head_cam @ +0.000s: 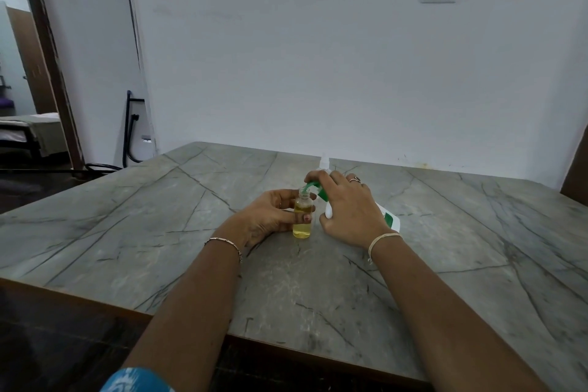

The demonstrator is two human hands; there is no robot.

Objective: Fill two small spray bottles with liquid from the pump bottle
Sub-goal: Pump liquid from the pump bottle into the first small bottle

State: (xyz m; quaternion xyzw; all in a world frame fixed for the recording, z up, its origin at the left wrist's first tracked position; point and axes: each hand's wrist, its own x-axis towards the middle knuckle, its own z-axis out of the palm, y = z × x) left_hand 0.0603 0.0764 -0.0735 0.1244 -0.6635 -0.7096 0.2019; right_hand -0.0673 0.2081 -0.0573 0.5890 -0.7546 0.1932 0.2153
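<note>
the left hand (270, 216) grips the small bottle (301, 223) upright on the table (159, 216), likely to steady it and keep its open neck right under the green spout (310, 187). the right hand (346, 210) curls over the pump bottle (389, 218), which leans toward the small one so the spout reaches its mouth, fingers on the head as if to press. the bottle looks mostly full of yellow liquid, so this fill seems near done; a pale shape (324, 162) behind the hands may be the second bottle, too faint to say.
</note>
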